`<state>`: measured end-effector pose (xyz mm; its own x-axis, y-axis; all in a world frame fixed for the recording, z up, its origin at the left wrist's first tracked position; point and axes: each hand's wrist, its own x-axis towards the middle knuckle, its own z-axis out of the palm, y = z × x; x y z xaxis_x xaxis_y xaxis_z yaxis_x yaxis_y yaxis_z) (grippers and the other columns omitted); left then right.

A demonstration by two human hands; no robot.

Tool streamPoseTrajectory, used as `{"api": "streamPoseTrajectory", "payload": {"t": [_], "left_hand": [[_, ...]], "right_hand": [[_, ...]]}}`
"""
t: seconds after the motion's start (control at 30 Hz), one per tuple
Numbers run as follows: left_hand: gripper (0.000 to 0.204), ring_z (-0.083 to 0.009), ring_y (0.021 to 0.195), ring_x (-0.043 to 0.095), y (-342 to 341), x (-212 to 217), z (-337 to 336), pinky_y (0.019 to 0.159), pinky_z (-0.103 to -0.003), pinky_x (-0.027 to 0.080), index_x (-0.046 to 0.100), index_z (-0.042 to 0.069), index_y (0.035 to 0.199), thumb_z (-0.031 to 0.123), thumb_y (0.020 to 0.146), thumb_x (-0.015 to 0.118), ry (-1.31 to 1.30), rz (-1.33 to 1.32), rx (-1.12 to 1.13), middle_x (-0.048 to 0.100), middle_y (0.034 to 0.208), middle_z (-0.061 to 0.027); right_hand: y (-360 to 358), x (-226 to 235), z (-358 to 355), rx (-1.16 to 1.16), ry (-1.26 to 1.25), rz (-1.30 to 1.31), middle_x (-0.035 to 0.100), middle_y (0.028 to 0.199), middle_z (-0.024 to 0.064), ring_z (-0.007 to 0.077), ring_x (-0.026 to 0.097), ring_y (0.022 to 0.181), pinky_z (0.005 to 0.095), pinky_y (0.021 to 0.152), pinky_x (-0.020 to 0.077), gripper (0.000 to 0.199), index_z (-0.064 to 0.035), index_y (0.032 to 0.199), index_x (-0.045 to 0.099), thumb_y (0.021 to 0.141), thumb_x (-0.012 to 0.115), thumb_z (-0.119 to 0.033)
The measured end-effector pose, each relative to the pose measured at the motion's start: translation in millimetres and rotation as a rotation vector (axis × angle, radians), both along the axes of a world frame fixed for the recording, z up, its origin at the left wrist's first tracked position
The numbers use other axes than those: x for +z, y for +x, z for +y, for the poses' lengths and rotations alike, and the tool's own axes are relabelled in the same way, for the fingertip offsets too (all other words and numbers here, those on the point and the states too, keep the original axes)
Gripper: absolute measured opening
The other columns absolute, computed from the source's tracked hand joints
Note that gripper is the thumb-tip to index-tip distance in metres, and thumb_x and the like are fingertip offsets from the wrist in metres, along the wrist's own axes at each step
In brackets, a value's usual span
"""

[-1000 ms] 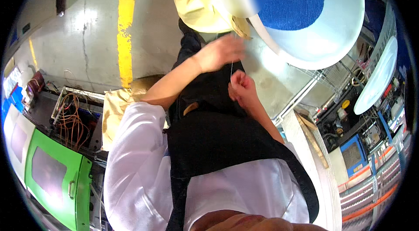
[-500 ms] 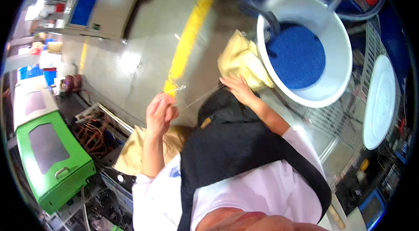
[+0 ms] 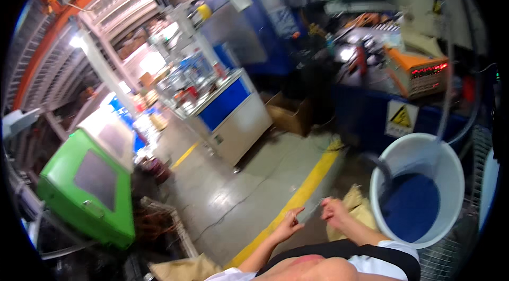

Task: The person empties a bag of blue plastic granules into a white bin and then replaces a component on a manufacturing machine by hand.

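Thin clear strip [image 3: 313, 211], small and blurred, spans between both hands, low centre of head view, above yellow floor line [image 3: 297, 196]. Left hand [image 3: 289, 222] grip: fingers pinched on strip's left end. Right hand [image 3: 334, 211] grip: closed on right end. White bucket [image 3: 419, 151] with blue contents just right of right hand; tan sack [image 3: 356, 204] beneath. Green machine [image 3: 87, 191] well apart, left. Progress: strip in hand, still held up; nothing set down yet.

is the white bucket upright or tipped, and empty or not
Upright and partly filled: the white bucket stands with its open rim up, blue material inside.
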<state>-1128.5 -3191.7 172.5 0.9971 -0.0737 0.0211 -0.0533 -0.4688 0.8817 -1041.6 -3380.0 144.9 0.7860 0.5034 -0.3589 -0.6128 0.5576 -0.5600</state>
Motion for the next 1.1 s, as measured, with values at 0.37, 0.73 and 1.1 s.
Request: {"api": "streamPoseTrajectory", "payload": {"t": [0.37,0.73,1.1], "left_hand": [[0.032,-0.0249,0.062,0.055,46,-39,-28,0.062,-0.036,0.044,0.056,0.001,0.077,0.026,0.091,0.042,0.015,-0.064,-0.357,0.055,0.065,-0.0146],[0.038,-0.0163,0.059,0.040,75,75,14,0.057,-0.031,0.036,0.039,0.009,0.066,0.034,0.095,0.037,-1.158,-0.282,-0.162,0.037,0.060,-0.0028],[0.020,-0.0242,0.096,0.055,72,-28,-8,0.085,-0.033,0.042,0.059,0.003,0.100,0.016,0.085,0.056,-0.206,0.026,-0.525,0.059,0.101,-0.0114]], "right_hand": [[-8,84,-19,0.297,0.070,-0.317,0.041,0.061,-0.0026,0.0095,0.040,0.056,0.0267,0.061,0.0395,0.021,-0.0053,0.083,0.053,0.093,0.047,-0.023],[-4,-96,-12,0.373,-0.764,-0.757,0.057,0.073,0.0023,0.0146,0.057,0.065,0.0298,0.066,0.0446,0.028,-0.0073,0.097,0.056,0.094,0.041,-0.031],[21,165,25,0.390,0.277,-0.484,0.034,0.054,-0.0020,0.0098,0.039,0.049,0.0241,0.048,0.0323,0.028,-0.0044,0.079,0.052,0.093,0.045,-0.028]]}}
